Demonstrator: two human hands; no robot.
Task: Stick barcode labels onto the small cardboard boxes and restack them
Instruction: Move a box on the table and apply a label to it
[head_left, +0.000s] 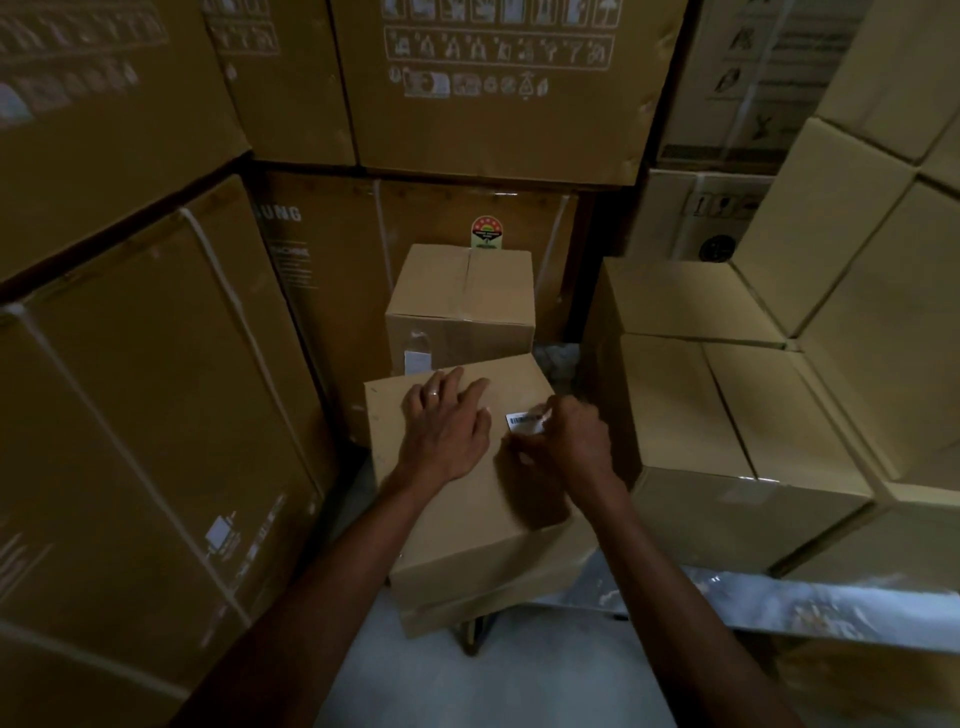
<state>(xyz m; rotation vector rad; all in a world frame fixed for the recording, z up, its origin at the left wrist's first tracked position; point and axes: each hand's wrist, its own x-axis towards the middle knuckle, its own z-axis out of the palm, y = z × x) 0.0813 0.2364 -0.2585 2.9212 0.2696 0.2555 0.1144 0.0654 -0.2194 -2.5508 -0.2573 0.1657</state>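
**Label going onto the near box**

Head view. Your left hand (445, 426) lies flat on the top face of the small plain brown cardboard box (462, 499) at the centre of the frame, fingers straight and spread, pointing toward 12 o'clock. There is a ring on one finger. The box sits skewed, its far corner turned toward 1 o'clock, on top of another brown box (483, 603) whose edge shows below it.

Your right hand (571, 441) is at 3 o'clock from the left, fingers curled and pinching the right end of a white barcode label (522, 422). The label lies on the box top near its right edge, just beside your left little finger. Whether it is fully pressed down, you cannot tell; the hand is blurred.

At 12 o'clock, behind the near box, stands a second small taped brown cardboard box (461, 306) with a pale sticker on its front face. At 3 o'clock is a stack of similar tan cardboard boxes (727, 405), stepped upward to the right. Large dark brown appliance cartons (130, 364) wall in the 9 o'clock side and the back. Pale grey floor (493, 686) shows at 6 o'clock between your forearms.
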